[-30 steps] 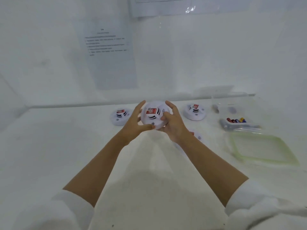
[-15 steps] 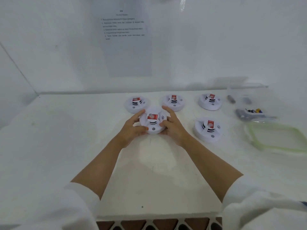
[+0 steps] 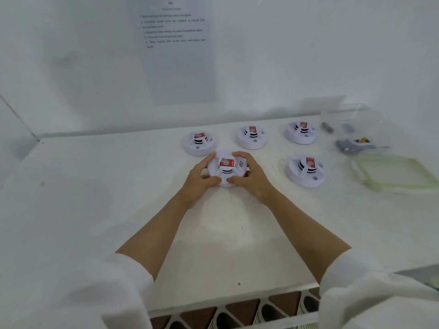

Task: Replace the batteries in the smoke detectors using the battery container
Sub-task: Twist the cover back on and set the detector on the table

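Both hands grip one white smoke detector [image 3: 226,170] at the middle of a white bench [image 3: 107,191]. The left hand [image 3: 198,181] and the right hand [image 3: 253,178] clamp it from either side, fingers curled over its rim. Behind it stand a left rear detector [image 3: 199,144], a middle rear detector [image 3: 251,138] and a right rear detector [image 3: 301,133]. A fifth detector [image 3: 306,171] stands well to its right. At far right is the clear battery container [image 3: 356,138], its green-rimmed lid [image 3: 370,181] lying just in front.
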`<action>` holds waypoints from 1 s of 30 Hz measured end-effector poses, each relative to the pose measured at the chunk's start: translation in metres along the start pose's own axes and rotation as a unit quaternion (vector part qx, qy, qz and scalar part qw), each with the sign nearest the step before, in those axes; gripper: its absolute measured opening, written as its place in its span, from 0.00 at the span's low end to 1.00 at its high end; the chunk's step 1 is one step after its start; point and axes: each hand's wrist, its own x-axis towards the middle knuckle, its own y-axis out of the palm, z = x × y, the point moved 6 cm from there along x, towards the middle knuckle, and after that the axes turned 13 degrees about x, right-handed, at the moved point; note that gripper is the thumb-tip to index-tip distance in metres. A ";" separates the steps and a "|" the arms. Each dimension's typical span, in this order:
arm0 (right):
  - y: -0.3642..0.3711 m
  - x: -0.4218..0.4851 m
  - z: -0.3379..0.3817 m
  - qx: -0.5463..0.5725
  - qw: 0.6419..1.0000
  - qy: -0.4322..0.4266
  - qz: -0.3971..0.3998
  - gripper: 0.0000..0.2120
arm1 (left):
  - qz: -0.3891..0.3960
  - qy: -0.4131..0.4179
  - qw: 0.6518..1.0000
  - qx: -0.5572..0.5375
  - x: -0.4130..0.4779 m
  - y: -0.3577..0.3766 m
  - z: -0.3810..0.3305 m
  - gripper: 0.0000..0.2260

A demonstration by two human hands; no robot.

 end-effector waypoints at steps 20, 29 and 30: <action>-0.004 0.001 -0.005 -0.037 0.998 -0.038 -0.014 0.26 | -0.035 0.019 0.998 0.039 0.001 0.003 0.002 0.29; -0.004 0.002 -0.008 -0.052 0.997 -0.047 -0.017 0.26 | -0.044 0.019 0.997 0.054 0.004 0.004 0.006 0.28; -0.004 0.002 -0.008 -0.055 0.997 -0.049 -0.017 0.26 | -0.044 0.020 0.997 0.055 0.003 0.004 0.006 0.28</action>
